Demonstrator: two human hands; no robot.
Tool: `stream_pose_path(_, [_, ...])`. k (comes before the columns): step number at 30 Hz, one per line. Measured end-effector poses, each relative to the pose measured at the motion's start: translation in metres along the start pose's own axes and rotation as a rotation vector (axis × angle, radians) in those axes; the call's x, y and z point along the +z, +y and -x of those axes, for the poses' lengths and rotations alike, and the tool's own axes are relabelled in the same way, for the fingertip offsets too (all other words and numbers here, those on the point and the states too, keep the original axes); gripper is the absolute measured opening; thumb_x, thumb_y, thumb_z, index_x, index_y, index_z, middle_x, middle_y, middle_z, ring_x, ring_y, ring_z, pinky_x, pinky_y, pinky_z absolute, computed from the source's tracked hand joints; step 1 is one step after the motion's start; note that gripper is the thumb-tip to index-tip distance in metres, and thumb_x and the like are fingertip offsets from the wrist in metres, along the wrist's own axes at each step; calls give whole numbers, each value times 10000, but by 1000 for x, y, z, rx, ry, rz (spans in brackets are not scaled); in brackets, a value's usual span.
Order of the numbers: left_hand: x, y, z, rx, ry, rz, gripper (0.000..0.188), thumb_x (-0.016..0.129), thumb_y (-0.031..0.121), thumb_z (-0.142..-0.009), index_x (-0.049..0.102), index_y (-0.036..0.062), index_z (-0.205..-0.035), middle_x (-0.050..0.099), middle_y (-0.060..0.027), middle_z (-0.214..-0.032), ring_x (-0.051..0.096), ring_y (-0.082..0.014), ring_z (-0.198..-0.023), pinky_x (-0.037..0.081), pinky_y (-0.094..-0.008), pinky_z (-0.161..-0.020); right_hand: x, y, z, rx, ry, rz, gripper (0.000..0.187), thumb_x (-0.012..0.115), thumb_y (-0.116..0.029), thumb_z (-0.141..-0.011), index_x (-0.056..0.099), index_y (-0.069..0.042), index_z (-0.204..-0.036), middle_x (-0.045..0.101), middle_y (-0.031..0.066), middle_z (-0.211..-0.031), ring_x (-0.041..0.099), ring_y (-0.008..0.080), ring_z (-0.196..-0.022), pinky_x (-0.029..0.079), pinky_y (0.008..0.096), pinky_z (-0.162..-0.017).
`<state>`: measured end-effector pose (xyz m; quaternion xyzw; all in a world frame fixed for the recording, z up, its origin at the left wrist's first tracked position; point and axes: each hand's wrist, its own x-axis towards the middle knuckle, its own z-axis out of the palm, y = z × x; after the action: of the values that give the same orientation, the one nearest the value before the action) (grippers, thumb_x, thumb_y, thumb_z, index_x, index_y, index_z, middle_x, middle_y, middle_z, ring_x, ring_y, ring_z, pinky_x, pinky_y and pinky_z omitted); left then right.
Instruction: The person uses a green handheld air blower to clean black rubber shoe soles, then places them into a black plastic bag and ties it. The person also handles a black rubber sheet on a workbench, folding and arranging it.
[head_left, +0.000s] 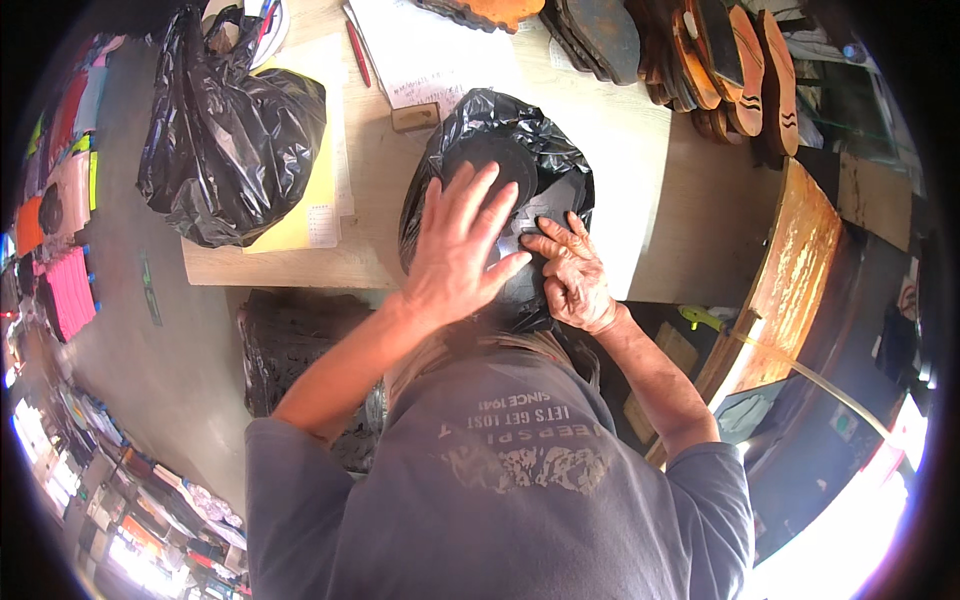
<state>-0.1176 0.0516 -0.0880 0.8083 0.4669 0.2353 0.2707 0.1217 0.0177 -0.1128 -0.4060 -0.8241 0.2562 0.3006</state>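
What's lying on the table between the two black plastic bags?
In the head view, a yellow paper pad and white sheets lie on the table between the left bag and the bag under both hands.

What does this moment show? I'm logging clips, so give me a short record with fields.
setting: wooden table
left hand: flat, fingers spread, on a dark sole-shaped piece
right hand: fingertips pressing on the black plastic bag
beside: second black bag on yellow paper
far edge: row of sandal soles
also: red pen
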Motion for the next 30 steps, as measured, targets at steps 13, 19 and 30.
stream_pose_path(13, [18,4,15,-39,-104,-167,780,731,400,-913,433,100,-1568,241,-129,-1711,153,-413,-1585,129,-674,-1237,-36,62,-135,614,-273,-3,746,771,-340,-861,524,-13,-1485,701,244,-1220,655,408,-1158,505,441,-1028])
stream_pose_path(19, [16,7,14,-43,-82,-168,760,734,414,-905,466,117,-1551,285,-123,-1692,168,-367,-1590,116,-703,-1226,-56,71,-147,492,64,73,274,662,-240,-960,708,-1,-1084,719,200,-849,686,300,-727,539,417,-722])
stream_pose_path(30, [23,5,18,-22,57,-137,601,729,428,-897,644,82,-1381,547,-118,-1479,423,-371,-1448,27,-778,-1195,-105,-72,-99,250,-200,-147,166,755,-60,-843,653,-3,-961,680,128,-791,690,274,-682,537,323,-642])
